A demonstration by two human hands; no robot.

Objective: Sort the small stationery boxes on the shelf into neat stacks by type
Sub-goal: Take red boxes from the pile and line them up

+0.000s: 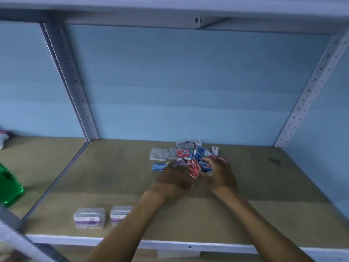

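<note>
A jumbled pile of small stationery boxes, red, blue and purple-white, lies mid-shelf towards the back. Clear plastic cases sit at its left edge, with a blue box in front of them. My left hand is motion-blurred at the near side of the pile and grips a few red boxes. My right hand is next to it, fingers curled into the pile, pinching another red box. Two neat stacks of clear purple-labelled cases stand near the front left; my left forearm partly hides the right one.
The wooden shelf board has a white front edge. Perforated metal uprights stand at both back corners. A green bottle is in the neighbouring bay on the left. A small dark mark lies right of the pile.
</note>
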